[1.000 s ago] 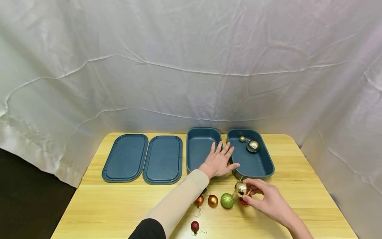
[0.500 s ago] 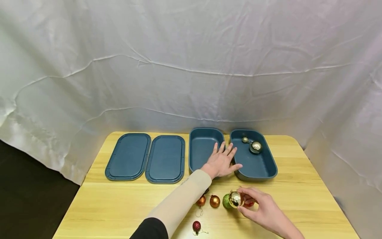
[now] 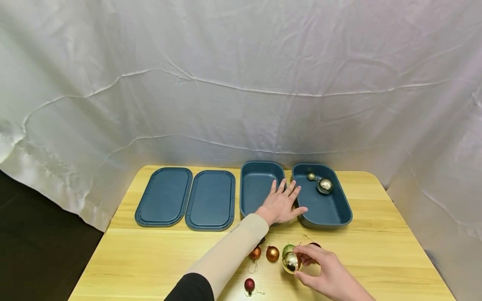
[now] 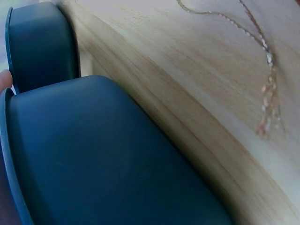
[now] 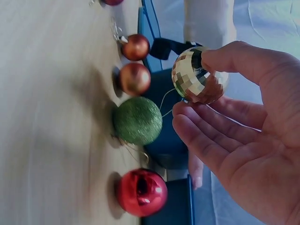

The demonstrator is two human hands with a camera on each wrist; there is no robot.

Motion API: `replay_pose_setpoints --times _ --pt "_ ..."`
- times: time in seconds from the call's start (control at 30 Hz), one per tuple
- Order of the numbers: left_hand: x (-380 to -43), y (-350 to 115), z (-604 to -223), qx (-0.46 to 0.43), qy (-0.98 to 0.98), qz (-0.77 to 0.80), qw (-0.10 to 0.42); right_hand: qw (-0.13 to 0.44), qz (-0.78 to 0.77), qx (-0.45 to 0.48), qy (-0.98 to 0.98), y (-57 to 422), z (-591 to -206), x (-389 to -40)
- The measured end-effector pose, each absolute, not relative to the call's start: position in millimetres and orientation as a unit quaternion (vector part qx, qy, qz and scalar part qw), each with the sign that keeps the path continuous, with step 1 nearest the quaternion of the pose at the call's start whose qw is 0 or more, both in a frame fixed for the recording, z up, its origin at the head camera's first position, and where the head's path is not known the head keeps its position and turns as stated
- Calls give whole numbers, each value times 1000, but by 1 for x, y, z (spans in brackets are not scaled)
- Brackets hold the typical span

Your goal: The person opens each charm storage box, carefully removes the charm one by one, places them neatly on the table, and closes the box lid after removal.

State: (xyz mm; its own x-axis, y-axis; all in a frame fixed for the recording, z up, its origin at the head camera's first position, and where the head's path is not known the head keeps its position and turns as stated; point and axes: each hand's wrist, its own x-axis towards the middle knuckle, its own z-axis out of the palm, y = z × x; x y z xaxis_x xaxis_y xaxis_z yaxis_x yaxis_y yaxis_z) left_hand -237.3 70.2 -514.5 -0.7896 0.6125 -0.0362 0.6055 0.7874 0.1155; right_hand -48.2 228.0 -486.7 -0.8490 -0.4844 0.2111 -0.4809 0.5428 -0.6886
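In the head view, my right hand (image 3: 325, 269) pinches a gold faceted Christmas bauble (image 3: 291, 262) between thumb and fingertips, above the table. The right wrist view shows this gold bauble (image 5: 199, 75) held clear of the wood, its hanging string dangling. Close by lies a green glitter bauble (image 5: 138, 121), partly hidden in the head view. A shiny red bauble (image 5: 141, 192) rests beside it. With fingers spread, my left hand (image 3: 280, 205) lies across the adjoining rims of the left blue box (image 3: 256, 188) and the right blue box (image 3: 325, 211).
Two gold baubles (image 3: 324, 185) lie inside the right box. Two flat blue lids (image 3: 163, 196) sit on the table's left. Copper baubles (image 3: 273, 253) and a small dark red bauble (image 3: 249, 284) lie near the left forearm. A pale curtain (image 3: 241, 104) hangs behind.
My right hand has moved left and toward the table's front with the gold bauble, past the red one to in front of the green one. The left hand keeps its place on the boxes.
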Motion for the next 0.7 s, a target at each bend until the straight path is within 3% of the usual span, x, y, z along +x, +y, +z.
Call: replay_pose_setpoints --times 0.4,0.7 --pt "-238 71 -516 325 944 55 34 94 -424 -287 854 215 -502 -42" --pt "-239 71 -518 325 944 53 34 100 -432 -335 831 206 -520 -41"
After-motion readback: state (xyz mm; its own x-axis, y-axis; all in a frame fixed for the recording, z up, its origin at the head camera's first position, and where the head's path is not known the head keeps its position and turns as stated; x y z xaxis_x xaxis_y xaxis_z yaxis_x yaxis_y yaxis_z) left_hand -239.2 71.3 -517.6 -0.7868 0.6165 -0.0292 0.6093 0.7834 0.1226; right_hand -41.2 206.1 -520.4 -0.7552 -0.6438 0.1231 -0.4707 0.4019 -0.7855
